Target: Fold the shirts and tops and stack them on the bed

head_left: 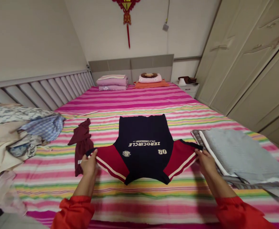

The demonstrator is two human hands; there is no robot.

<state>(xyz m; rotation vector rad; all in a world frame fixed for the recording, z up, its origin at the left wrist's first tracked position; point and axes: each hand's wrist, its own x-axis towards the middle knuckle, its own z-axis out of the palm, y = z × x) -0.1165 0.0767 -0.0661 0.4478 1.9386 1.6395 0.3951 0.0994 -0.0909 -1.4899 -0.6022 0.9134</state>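
Shirt point(144, 143) lies spread on the bed point(139, 203), bedside drawer point(189, 90) closed.

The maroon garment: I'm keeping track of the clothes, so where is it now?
In the head view, the maroon garment lies on the striped bedspread, left of the navy shirt's body and beside the left hand.

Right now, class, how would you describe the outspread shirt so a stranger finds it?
On the bed's striped sheet, the left hand and right hand hold a spread shirt by its sleeves. Unlike the maroon garment to its left, it is navy with red sleeves and pale ZEROCIRCLE lettering.
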